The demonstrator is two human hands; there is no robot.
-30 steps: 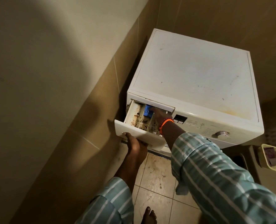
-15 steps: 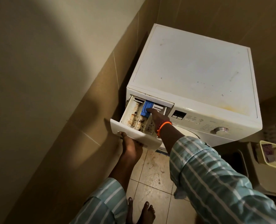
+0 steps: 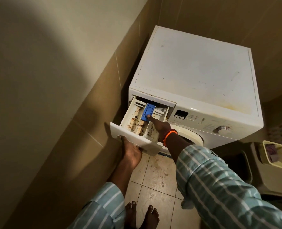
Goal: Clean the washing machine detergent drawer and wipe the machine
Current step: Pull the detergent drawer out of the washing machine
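A white washing machine [image 3: 194, 71] stands in a corner, its top speckled with stains. Its detergent drawer [image 3: 132, 134] is pulled far out at the front left, with brown grime in its compartments. My left hand [image 3: 131, 152] grips the drawer's front panel from underneath. My right hand [image 3: 159, 125], with an orange bead bracelet at the wrist, reaches into the drawer and presses one finger on the blue tab [image 3: 148, 111] in the middle compartment.
A tiled wall [image 3: 54, 96] runs close along the left of the machine. At the right stand a grey bin [image 3: 255, 176] and a pale yellow tub [image 3: 275, 156] with items inside. My bare feet [image 3: 142, 215] rest on the stained floor tiles [image 3: 158, 172].
The drawer has slid further out of the machine, with my left hand pulling it from below. My right finger has stayed on the blue tab, more of which now shows.
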